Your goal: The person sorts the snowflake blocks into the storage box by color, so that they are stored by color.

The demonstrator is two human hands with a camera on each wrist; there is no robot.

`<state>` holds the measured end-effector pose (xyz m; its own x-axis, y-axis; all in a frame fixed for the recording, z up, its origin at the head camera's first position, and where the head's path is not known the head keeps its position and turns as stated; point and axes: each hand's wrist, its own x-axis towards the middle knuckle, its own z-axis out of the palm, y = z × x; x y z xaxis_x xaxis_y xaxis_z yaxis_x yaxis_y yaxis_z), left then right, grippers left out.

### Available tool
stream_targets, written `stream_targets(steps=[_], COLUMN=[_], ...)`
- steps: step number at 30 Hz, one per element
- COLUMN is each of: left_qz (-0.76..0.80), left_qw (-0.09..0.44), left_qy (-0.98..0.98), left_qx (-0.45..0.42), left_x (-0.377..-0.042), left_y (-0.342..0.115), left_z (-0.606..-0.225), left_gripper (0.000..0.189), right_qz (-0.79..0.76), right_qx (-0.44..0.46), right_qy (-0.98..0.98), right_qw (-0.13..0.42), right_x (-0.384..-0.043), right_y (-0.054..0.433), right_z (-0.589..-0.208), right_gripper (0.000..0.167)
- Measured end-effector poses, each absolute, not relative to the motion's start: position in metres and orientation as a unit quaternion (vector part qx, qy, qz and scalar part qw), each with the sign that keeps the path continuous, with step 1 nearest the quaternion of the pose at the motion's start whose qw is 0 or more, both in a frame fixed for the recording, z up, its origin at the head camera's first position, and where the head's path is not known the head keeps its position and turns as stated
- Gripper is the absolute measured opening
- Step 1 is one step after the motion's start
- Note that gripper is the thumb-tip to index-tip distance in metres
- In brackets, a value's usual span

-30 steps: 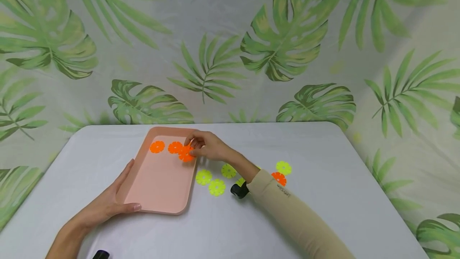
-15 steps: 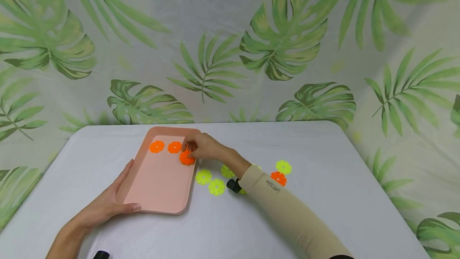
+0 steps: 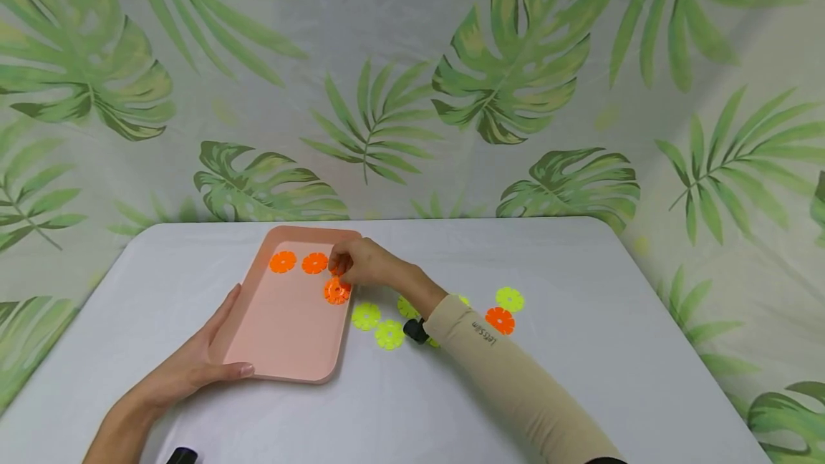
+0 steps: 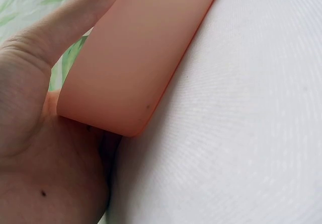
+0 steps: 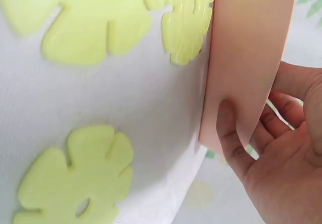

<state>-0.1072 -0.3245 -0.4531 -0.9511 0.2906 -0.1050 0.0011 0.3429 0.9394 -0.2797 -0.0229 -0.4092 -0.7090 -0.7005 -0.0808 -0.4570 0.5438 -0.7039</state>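
A pink rectangular tray (image 3: pixel 283 335) lies on the left part of the table. My left hand (image 3: pixel 193 364) holds its near left corner, fingers along the side and thumb at the front wall. In the left wrist view the tray's wall (image 4: pixel 136 63) sits between thumb and palm. My right hand (image 3: pixel 370 263) reaches over the right wall, thumb and fingertips at a notched orange flower disc (image 3: pixel 336 291) in the tray. Another orange disc shows partly under those fingers. Two more orange discs (image 3: pixel 315 263) lie to their left. In the right wrist view one finger (image 5: pixel 231 133) lies against the wall's outside.
Several yellow-green flower discs (image 3: pixel 389 335) lie right of the tray, some hidden behind the right forearm. Farther right, an orange disc (image 3: pixel 500 321) lies next to a yellow-green disc (image 3: pixel 510 299). A leaf-patterned cloth (image 3: pixel 406 92) hangs behind the table.
One orange disc under my right hand has slid toward the tray's near side, apart from the other it overlapped. The right forearm shifted slightly left. My left hand and the tray stayed put.
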Motion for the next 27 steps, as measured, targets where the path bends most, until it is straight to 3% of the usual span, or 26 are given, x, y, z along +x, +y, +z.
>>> stream_targets(steps=[10,27], left_qz=[0.571,0.57], left_qw=[0.136,0.134], left_qy=[0.806,0.806], left_qx=[0.076,0.085], left_x=[-0.108,-0.107], left_y=[-0.325,-0.324], left_z=[-0.453,-0.453], left_gripper=[0.119,0.118], right_qz=[-0.366,-0.39], right_qx=[-0.336,-0.332], right_qy=[0.855,0.851], right_qw=[0.15,0.119], right_x=[-0.281,-0.276], right_y=[-0.011,0.077], right_z=[-0.403,-0.387], right_gripper=[0.023,0.02])
